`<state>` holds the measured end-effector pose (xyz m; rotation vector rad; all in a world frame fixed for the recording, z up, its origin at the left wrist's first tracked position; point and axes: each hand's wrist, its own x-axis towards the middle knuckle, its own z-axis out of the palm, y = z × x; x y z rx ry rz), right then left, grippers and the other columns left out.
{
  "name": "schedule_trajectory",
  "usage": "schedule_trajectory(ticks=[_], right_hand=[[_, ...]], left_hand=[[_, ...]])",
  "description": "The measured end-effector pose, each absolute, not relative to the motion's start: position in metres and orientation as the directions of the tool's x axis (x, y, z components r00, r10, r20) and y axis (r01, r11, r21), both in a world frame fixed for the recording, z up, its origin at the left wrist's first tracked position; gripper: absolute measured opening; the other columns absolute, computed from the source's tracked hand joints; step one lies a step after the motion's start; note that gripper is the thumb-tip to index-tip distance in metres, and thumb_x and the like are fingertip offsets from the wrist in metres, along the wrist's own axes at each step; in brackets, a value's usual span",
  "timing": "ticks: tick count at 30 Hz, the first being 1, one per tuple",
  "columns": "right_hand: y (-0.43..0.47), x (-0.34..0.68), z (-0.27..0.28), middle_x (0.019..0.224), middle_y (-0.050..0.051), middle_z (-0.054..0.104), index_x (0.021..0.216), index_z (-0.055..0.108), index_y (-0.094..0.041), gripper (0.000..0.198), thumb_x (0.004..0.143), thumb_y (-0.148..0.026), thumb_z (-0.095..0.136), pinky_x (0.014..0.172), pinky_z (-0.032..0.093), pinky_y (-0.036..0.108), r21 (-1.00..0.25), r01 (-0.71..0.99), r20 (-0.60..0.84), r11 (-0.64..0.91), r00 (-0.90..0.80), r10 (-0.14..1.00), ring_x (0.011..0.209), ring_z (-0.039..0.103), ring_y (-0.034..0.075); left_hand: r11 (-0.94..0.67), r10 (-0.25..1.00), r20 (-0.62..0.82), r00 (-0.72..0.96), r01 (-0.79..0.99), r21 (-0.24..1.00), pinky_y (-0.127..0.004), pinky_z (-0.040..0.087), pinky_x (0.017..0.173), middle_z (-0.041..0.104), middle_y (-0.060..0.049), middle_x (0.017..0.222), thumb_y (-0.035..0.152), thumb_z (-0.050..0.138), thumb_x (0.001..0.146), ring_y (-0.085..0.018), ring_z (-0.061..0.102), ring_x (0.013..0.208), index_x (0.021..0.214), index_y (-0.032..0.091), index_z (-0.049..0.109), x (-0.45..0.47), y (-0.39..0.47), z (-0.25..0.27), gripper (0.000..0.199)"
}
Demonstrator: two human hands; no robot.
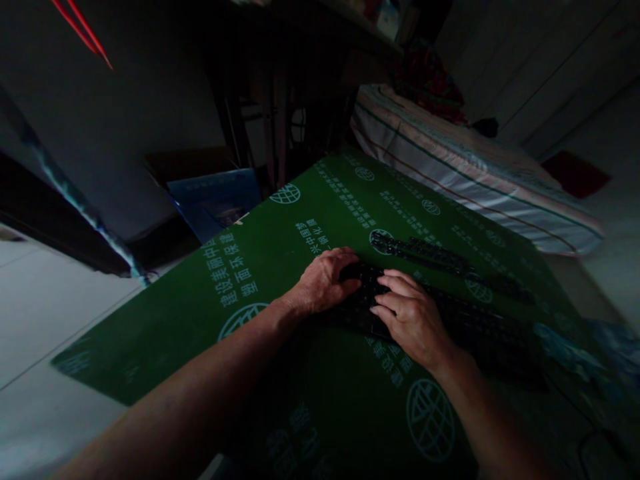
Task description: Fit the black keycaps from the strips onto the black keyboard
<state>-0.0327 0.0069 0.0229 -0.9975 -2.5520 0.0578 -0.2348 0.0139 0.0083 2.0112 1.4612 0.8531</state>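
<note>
A black keyboard (480, 327) lies slantwise on a green printed board (280, 267). My left hand (325, 280) is closed around its left end, the thumb on top and the fingers over the far edge. Over the keys beside it, my right hand (413, 317) is bent, its thumb and index fingertips close together at the key surface. Anything between those fingertips is too small and dark to make out. Just beyond the keyboard lies a long dark strip (435, 253) with key-like bumps, apart from both hands.
Crumpled clear plastic (570, 350) and a dark cable (575, 403) lie at the right. Beyond the board stands a bed with a striped cover (430, 143). A blue box (215, 197) is at the far left edge, near a slanting wrapped pole (75, 193).
</note>
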Motion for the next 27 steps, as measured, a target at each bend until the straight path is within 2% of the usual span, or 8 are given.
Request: schedule_trajectory(ticks=[9, 14, 20, 27], right_hand=[[-0.010, -0.031, 0.015, 0.114, 0.013, 0.065, 0.093, 0.068, -0.017, 0.017, 0.088, -0.019, 0.052, 0.097, 0.047, 0.043, 0.044, 0.672, 0.406, 0.739, -0.688, 0.601, 0.118, 0.052, 0.026], [-0.018, -0.032, 0.011, 0.115, 0.015, 0.065, 0.101, 0.065, -0.011, 0.020, 0.090, -0.018, 0.049, 0.097, 0.045, 0.045, 0.164, 0.661, 0.455, 0.733, -0.710, 0.538, 0.120, 0.051, 0.028], [-0.018, -0.033, 0.008, 0.116, 0.014, 0.065, 0.101, 0.065, -0.010, 0.022, 0.090, -0.016, 0.048, 0.098, 0.043, 0.046, 0.198, 0.644, 0.434, 0.739, -0.733, 0.524, 0.122, 0.049, 0.028], [-0.022, -0.037, 0.008, 0.113, 0.015, 0.066, 0.104, 0.065, -0.005, 0.023, 0.091, -0.014, 0.047, 0.097, 0.043, 0.047, 0.181, 0.661, 0.461, 0.728, -0.711, 0.531, 0.122, 0.050, 0.029]], left_hand=[[-0.309, 0.951, 0.202, 0.236, 0.649, 0.695, -0.038, 0.038, 0.104, 0.054, -0.014, 0.131, 0.030, 0.058, 0.077, -0.025, 0.050, 0.120, 0.119, 0.010, 0.057, -0.235, 0.014, 0.007, 0.046], [-0.312, 0.949, 0.202, 0.241, 0.654, 0.689, -0.040, 0.039, 0.103, 0.054, -0.014, 0.130, 0.030, 0.058, 0.077, -0.025, 0.050, 0.121, 0.119, 0.012, 0.057, -0.235, 0.015, 0.007, 0.045], [-0.322, 0.946, 0.224, 0.232, 0.651, 0.687, -0.038, 0.039, 0.103, 0.055, -0.013, 0.130, 0.029, 0.059, 0.076, -0.024, 0.051, 0.120, 0.118, 0.012, 0.058, -0.235, 0.015, 0.005, 0.044], [-0.332, 0.943, 0.233, 0.237, 0.648, 0.686, -0.037, 0.039, 0.104, 0.055, -0.014, 0.129, 0.029, 0.059, 0.077, -0.023, 0.051, 0.119, 0.117, 0.011, 0.058, -0.235, 0.016, 0.005, 0.045]])
